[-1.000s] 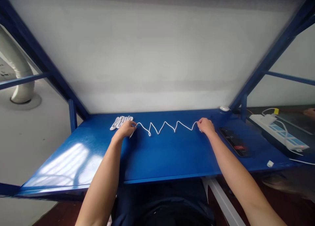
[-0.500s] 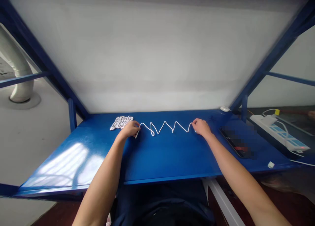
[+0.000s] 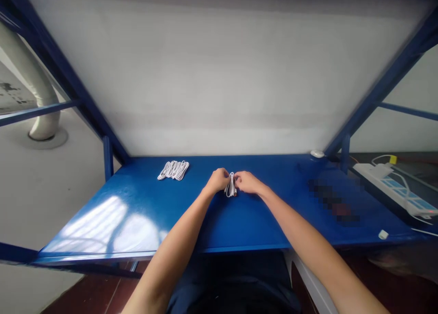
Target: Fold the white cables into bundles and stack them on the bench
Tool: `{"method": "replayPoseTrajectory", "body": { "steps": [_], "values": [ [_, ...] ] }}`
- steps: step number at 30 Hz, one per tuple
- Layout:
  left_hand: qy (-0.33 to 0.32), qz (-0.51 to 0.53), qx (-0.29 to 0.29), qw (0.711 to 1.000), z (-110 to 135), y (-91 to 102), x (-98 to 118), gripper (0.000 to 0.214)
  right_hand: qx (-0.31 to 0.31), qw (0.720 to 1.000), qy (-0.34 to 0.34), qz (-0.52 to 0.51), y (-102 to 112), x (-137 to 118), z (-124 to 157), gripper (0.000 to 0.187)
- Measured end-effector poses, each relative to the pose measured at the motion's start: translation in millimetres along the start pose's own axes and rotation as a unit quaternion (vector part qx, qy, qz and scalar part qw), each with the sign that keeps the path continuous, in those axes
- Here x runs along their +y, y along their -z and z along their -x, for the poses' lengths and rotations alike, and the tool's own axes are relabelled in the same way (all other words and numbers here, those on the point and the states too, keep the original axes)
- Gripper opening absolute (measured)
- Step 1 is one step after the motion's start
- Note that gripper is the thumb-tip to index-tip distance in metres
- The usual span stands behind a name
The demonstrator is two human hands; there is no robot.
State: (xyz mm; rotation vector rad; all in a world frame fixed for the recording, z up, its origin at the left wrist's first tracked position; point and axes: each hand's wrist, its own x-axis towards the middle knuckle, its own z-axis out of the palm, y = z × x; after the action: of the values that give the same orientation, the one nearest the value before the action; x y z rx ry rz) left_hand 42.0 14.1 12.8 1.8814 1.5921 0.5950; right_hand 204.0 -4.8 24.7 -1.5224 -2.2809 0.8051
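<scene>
Blue table, white cable, bunched in loops

A workshop or factory-style workstation, as far as my feed lets me tell.
I'm looking at a blue bench around six o'clock, boxed in by a painted blue frame with slanting posts toward ten and two. A plain pale panel fills twelve. Between nine and ten I see a bare, bulky silvery pipe meeting a round collar, which looks industrial to me. A multi-socket power strip lies between three and four, and dark red flooring shows between seven and eight. One coiled white cable near the dial's centre suits light bench work; I can't pin down the trade.
</scene>
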Motion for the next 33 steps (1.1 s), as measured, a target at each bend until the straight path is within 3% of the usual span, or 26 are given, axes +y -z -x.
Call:
{"method": "replayPoseTrajectory", "body": {
  "steps": [3, 6, 11, 14, 16, 18, 20, 22, 24, 27, 33],
  "values": [
    [-0.005, 0.051, -0.002, 0.999, 6, 1.0, -5, 0.021, -0.031, 0.998, 0.06, -0.013, 5, 1, 10, 0.026],
    [-0.05, 0.019, -0.009, 0.999, 14, 5.1, -1, 0.027, 0.0, 0.995, 0.104, 0.015, 6, 1, 15, 0.017],
    [-0.116, -0.043, -0.099, 0.987, 26, 12.0, 11, 0.038, 0.038, 0.996, 0.073, 0.032, 1, 5, 11, 0.011],
    [-0.129, -0.091, -0.09, 0.983, 27, 12.8, 11, 0.033, 0.059, 0.996, 0.049, 0.048, -1, 10, 10, 0.012],
    [-0.142, -0.119, -0.068, 0.98, 25, 11.0, 9, 0.029, 0.103, 0.992, 0.038, 0.066, -1, 14, 10, 0.02],
    [-0.163, -0.126, -0.061, 0.977, 24, 7.9, 7, 0.022, 0.133, 0.987, 0.051, 0.072, 0, 17, 11, 0.04],
    [-0.177, -0.123, -0.069, 0.974, 22, 4.9, 5, 0.019, 0.107, 0.988, 0.079, 0.076, 1, 19, 12, 0.046],
    [-0.177, -0.123, -0.075, 0.974, 22, 2.8, 4, 0.019, 0.057, 0.991, 0.087, 0.089, 2, 19, 12, 0.031],
    [-0.173, -0.12, -0.069, 0.975, 21, 2.0, 3, 0.017, 0.017, 0.993, 0.058, 0.097, 3, 16, 11, 0.018],
    [-0.176, -0.1, -0.067, 0.977, 20, 2.0, 3, 0.013, -0.03, 0.993, 0.014, 0.114, 0, 10, 10, 0.014],
    [-0.294, -0.065, -0.063, 0.951, 18, 2.0, -1, 0.016, 0.002, 0.975, 0.062, 0.213, -7, 2, 16, 0.012]
  ]
}}
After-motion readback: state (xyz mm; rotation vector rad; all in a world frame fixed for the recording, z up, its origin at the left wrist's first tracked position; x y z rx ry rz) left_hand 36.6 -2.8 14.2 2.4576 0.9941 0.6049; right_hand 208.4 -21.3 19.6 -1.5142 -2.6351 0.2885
